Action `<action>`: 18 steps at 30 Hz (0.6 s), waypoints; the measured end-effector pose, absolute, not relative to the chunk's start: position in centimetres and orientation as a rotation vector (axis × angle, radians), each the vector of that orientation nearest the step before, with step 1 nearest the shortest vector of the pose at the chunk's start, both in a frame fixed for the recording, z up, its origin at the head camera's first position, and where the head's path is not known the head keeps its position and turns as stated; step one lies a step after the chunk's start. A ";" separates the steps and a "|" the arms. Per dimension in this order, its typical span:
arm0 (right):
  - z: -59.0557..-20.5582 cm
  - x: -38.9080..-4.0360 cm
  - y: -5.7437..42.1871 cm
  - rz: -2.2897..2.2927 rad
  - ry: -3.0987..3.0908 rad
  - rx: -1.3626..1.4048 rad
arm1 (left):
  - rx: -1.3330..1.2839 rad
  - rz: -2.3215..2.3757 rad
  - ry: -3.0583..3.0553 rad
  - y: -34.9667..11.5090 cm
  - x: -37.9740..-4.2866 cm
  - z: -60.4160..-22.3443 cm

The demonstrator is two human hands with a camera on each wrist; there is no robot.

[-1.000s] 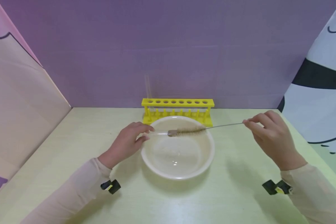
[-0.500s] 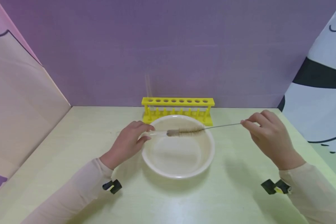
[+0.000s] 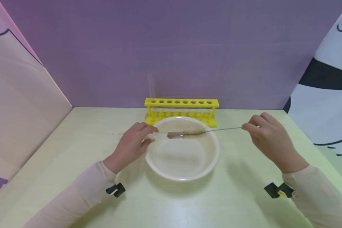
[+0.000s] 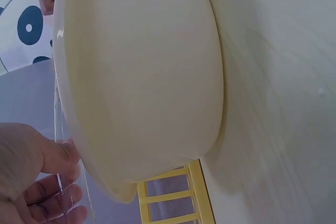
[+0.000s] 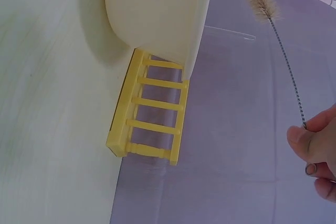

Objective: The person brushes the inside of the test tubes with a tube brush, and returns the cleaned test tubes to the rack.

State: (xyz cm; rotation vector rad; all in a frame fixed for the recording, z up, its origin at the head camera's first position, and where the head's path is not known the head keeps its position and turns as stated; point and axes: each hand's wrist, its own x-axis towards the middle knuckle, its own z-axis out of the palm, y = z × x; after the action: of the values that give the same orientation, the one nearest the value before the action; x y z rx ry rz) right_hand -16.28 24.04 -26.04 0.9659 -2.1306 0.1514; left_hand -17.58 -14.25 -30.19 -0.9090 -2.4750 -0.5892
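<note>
Level above the white basin (image 3: 182,177), my left hand (image 3: 132,141) holds a clear glass test tube (image 3: 160,135) between thumb and fingers. My right hand (image 3: 269,139) pinches the thin wire handle of a test tube brush (image 3: 194,134). The front bristles are squeezed together and dark inside the mouth of the tube, while the rear bristles fan out beyond it. The right wrist view shows the twisted wire (image 5: 286,59) and its end loop (image 5: 311,169) by the fingers. In the left wrist view, thumb and fingertips (image 4: 65,153) lie around the tube.
Behind the basin, against the purple backdrop, stands a yellow test tube rack (image 3: 181,102). Another clear tube (image 3: 151,87) stands upright in its leftmost hole. The pale tabletop (image 3: 245,202) extends around the basin, with printed panels on both sides.
My right hand has moved a little to the left, pushing the brush slightly deeper into the tube. My left hand keeps its hold on the tube, almost still.
</note>
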 end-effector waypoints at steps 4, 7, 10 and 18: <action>-26.1 -16.2 23.9 0.147 -2.163 0.958 | -0.907 -0.580 -2.466 -14.2 -17.6 -30.3; -26.1 -16.2 23.8 0.149 -2.177 0.958 | -0.902 -0.574 -2.466 -14.1 -17.6 -30.4; -26.1 -16.2 23.7 0.148 -2.197 0.960 | -0.898 -0.567 -2.465 -14.0 -17.5 -30.4; -25.8 -16.2 23.5 0.112 -2.262 0.970 | -0.904 -0.556 -2.452 -13.9 -17.4 -30.5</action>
State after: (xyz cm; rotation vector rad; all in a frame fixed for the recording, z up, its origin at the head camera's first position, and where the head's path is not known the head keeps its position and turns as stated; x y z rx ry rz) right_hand -16.17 23.48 -25.85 0.9698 -2.2616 0.1122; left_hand -17.43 -13.91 -30.53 -0.9041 -2.4522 -0.5564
